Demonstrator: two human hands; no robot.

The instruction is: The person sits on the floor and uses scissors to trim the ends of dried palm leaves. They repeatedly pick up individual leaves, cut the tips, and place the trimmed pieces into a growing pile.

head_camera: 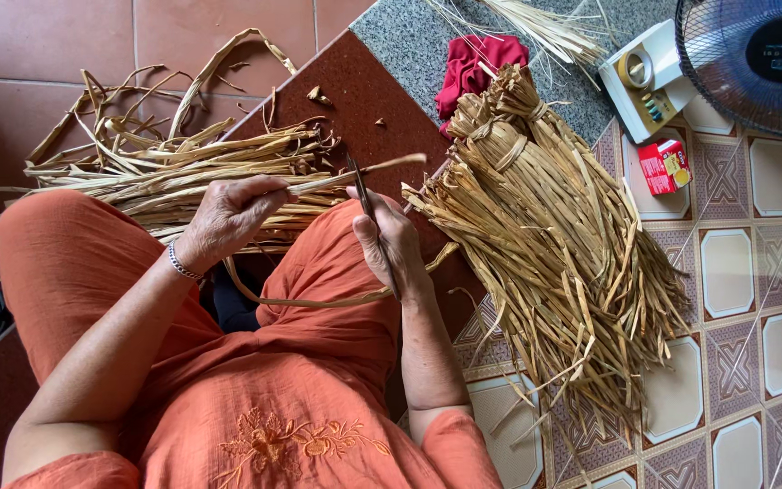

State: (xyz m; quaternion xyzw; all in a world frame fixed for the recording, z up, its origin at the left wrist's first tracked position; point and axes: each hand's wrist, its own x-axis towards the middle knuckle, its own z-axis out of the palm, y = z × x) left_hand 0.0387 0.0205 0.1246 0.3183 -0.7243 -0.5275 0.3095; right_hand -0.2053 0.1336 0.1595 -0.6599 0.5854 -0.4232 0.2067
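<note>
While pinched between the fingers of the left hand (pixel 228 215), pale dried strip (pixel 355 174) over the lap; right hand (pixel 393 246) closed around thin dark blade (pixel 366 201) against it. Beside: tied straw bundles (pixel 545 235); beyond, small red rectangular box (pixel 663 166) on patterned tiles, white tape dispenser (pixel 643 80).

Person in orange clothing, seen from above

The person wore a loose orange garment of crinkled fabric, with short sleeves ending near the lower edge of the frame and a leaf-and-flower motif stitched in matching thread at lower centre. Matching orange trousers covered the legs at left. A thin silver bracelet (pixel 182 264) circled the wrist of the left hand (pixel 228 217).
</note>
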